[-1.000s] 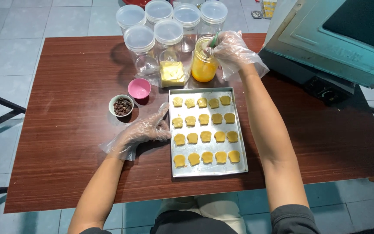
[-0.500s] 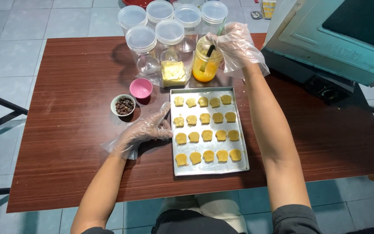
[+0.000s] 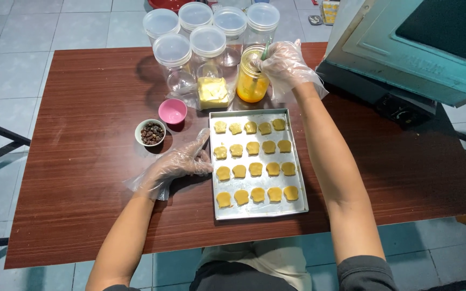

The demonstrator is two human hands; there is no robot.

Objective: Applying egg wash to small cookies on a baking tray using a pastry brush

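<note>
Right hand (image 3: 282,66), gloved, fingers pinched round green-handled brush (image 3: 264,54) dipped in jar of yellow liquid (image 3: 252,81), behind baking tray (image 3: 297,161). Left hand (image 3: 182,160), gloved, fingers spread, touching tray's left edge. Cookies (image 3: 254,168) in rows on tray.

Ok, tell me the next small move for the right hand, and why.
Probably lift the brush out of the jar of yellow liquid toward the tray: the right hand holds it dipped, and the left hand steadies the tray of cookies.
</note>
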